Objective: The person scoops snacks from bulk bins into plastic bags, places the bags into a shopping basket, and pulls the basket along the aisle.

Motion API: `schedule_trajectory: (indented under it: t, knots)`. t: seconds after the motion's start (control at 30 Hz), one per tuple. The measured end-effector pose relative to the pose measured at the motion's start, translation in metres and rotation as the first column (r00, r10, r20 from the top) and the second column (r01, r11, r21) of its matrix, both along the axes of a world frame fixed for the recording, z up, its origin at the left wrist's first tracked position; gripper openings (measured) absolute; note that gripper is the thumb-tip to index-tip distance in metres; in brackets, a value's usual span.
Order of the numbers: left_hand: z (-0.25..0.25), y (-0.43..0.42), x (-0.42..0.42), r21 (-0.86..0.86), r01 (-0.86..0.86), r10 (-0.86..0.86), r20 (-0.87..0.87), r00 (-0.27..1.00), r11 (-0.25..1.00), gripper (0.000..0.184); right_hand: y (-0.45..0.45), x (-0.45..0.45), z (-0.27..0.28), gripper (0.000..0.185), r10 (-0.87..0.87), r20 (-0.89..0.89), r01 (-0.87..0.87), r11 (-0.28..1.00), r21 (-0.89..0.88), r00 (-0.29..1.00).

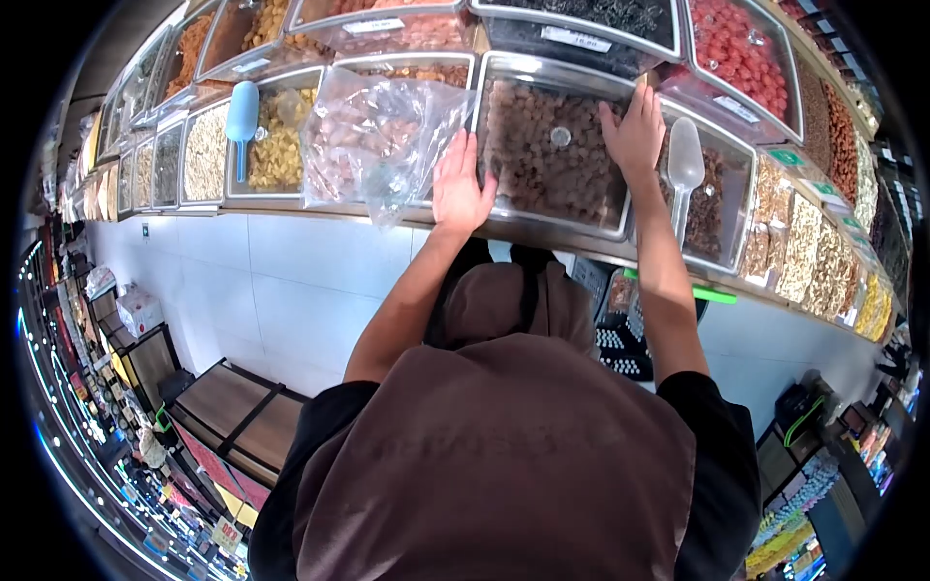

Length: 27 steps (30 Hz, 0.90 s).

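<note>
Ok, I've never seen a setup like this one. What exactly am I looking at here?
There is no machine: a person is working bare-handed. The single picture comes from a camera on their head, looking forward and down, so their brown garment fills the bottom. The left hand and right hand are open, fingers extended, at either side of a clear lid over brown pieces. Neither appears wrapped around anything; whether they press or lift isn't clear. On neighbouring bins lie a blue scoop, a clear plastic bag and a clear scoop.
</note>
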<state>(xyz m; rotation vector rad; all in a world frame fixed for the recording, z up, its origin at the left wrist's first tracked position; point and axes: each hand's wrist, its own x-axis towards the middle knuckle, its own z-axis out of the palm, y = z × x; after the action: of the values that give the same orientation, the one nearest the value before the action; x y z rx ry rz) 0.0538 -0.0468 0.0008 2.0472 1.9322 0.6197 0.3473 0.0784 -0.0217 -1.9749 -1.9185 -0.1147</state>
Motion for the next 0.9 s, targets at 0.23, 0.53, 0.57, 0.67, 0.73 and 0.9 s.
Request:
schedule_trajectory:
  t: [0.23, 0.53, 0.57, 0.67, 0.73, 0.9]
  knots:
    - [-0.007, 0.001, -0.005, 0.09, 0.044, -0.045, 0.007, 0.999, 0.995, 0.062, -0.013, -0.007, 0.011, 0.092, -0.023, 0.077, 0.035, 0.987, -0.16, 0.997]
    - [0.067, -0.025, -0.047, -0.009, 0.271, -0.242, 0.42, 0.875, 0.963, 0.058, -0.05, -0.018, 0.03, 0.079, 0.111, 0.087, -0.057, 0.878, -0.474, 0.99]
    - [0.083, -0.031, -0.059, 0.056, 0.302, -0.299, 0.391, 0.87, 0.952, 0.06, -0.056, -0.023, 0.037, 0.063, 0.11, -0.059, -0.124, 0.91, -0.395, 0.992]
    - [0.101, -0.039, -0.113, 0.124, 0.187, -0.212, 0.226, 0.951, 0.974, 0.065, -0.086, -0.062, 0.047, 0.043, -0.105, -0.453, 0.006, 0.977, -0.215, 0.885]
    - [0.103, -0.039, -0.147, 0.101, 0.201, -0.215, 0.165, 0.963, 0.975, 0.076, -0.12, -0.107, 0.053, 0.035, -0.114, -0.564, 0.095, 0.994, -0.063, 0.818]
    - [0.069, -0.03, -0.184, 0.012, 0.401, -0.395, -0.148, 0.907, 0.916, 0.079, -0.178, -0.186, 0.05, 0.036, 0.076, -0.481, -0.08, 0.997, 0.012, 0.874]
